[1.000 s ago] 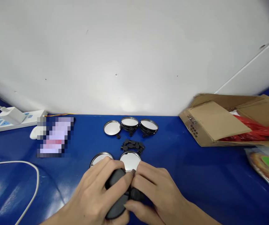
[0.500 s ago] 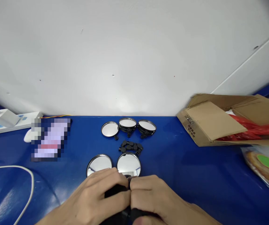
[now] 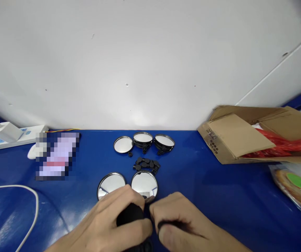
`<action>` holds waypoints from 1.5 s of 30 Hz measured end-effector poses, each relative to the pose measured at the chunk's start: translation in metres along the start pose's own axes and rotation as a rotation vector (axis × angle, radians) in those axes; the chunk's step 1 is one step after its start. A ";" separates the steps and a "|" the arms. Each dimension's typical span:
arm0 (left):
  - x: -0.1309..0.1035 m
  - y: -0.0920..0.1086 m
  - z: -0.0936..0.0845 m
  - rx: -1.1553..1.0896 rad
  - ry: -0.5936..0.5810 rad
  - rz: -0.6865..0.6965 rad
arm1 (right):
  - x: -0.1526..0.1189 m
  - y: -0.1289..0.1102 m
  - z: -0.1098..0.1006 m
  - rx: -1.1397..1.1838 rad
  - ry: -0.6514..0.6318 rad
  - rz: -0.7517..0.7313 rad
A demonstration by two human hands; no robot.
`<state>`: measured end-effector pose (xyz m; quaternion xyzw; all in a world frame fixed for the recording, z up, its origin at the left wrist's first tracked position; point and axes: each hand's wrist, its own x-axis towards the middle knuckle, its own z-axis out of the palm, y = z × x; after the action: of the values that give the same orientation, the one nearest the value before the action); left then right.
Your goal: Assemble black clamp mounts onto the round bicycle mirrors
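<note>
My left hand (image 3: 113,224) is closed around a black rounded piece (image 3: 130,214), whose lower part shows under the fingers at the bottom edge. My right hand (image 3: 184,224) is curled into a pinch just to the right, thumb pressed to the forefinger. A bit of black shows between them, too hidden to name. A narrow gap separates the two hands. Directly beyond them lie two round mirrors, the left mirror (image 3: 110,184) partly covered by my left hand and the right mirror (image 3: 144,185) mostly visible. Small black jointed pieces (image 3: 146,163) lie in a cluster behind the mirrors.
Farther back are a flat round mirror (image 3: 123,144), a middle mirror stack (image 3: 143,139) and a right mirror stack (image 3: 164,141). An open cardboard box (image 3: 218,140) and a bagged round item (image 3: 297,185) stand right. A power strip (image 3: 16,136), blurred phone (image 3: 58,154) and white cable (image 3: 36,206) lie left.
My right hand has moved slightly right, away from my left hand, and its thumb has come up onto the forefinger. The left hand keeps its hold on the black rounded piece.
</note>
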<state>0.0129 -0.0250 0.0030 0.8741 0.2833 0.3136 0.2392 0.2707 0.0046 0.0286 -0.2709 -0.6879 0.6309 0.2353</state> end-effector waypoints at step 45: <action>0.001 -0.028 0.001 0.329 0.201 -0.121 | 0.007 0.043 -0.033 -0.667 0.556 0.198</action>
<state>0.0050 -0.0041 -0.0141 0.8472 0.4051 0.3338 0.0819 0.2902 0.0362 -0.0117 -0.5560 -0.7350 0.2973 0.2496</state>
